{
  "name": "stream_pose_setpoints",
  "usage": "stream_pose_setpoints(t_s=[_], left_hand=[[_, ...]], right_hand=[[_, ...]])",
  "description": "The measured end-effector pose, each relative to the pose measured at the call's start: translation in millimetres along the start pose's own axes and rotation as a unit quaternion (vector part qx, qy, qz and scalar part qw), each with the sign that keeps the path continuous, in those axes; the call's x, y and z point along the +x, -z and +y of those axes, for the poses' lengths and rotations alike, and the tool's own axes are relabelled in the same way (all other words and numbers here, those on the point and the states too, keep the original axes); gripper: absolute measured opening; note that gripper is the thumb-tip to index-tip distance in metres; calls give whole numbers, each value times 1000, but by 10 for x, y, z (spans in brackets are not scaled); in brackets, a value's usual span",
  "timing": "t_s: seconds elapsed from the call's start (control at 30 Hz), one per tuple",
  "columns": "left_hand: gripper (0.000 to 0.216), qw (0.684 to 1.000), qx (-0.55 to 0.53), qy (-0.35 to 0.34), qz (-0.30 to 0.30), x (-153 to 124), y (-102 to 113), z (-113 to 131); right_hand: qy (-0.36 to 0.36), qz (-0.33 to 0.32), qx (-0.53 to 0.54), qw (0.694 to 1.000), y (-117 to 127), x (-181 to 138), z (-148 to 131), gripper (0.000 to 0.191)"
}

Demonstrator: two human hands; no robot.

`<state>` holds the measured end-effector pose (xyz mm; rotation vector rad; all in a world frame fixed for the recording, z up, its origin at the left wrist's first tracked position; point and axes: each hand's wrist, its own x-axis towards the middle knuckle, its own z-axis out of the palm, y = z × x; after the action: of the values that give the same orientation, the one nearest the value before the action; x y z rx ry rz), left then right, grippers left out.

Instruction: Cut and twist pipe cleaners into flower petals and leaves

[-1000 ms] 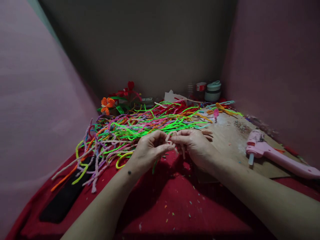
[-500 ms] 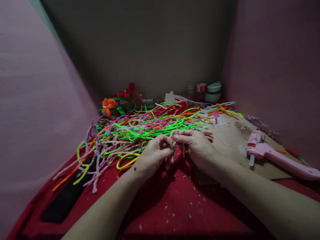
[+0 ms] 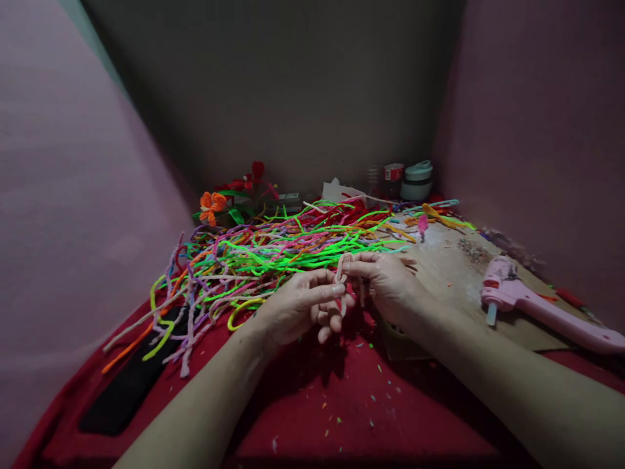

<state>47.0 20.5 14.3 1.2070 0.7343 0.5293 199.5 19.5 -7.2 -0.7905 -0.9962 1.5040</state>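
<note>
A pale pink pipe cleaner, bent into a loop, is held between my two hands above the red cloth. My left hand pinches its lower part between thumb and index finger, the other fingers loosely curled beneath. On the other side, my right hand grips the top of the loop with thumb and forefinger, and a short end hangs below it. Just behind both hands spreads a heap of coloured pipe cleaners, bright green ones nearest.
A pink glue gun lies on a brown board at the right. Toward the left edge sits a black strap-like item. An orange pipe-cleaner flower and a lidded cup stand at the back. Scraps dot the red cloth.
My left hand has turned and its lower fingers have loosened from a tighter curl. The pink loop now shows more upright; my right hand has barely moved.
</note>
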Motion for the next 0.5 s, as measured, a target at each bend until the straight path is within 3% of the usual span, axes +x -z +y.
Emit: stream_pose_setpoints(t_s=[0.1, 0.2, 0.37, 0.5], left_hand=[[23, 998, 20, -30, 43, 31, -16, -38], [27, 996, 36, -33, 70, 47, -9, -64], [25, 997, 44, -28, 63, 32, -16, -48], [24, 996, 63, -18, 65, 18, -38, -22]], right_hand=[[19, 43, -28, 999, 13, 10, 10, 6], [36, 38, -38, 998, 3, 3, -10, 9], [82, 37, -74, 993, -21, -12, -44, 22], [82, 59, -69, 993, -19, 13, -29, 21]])
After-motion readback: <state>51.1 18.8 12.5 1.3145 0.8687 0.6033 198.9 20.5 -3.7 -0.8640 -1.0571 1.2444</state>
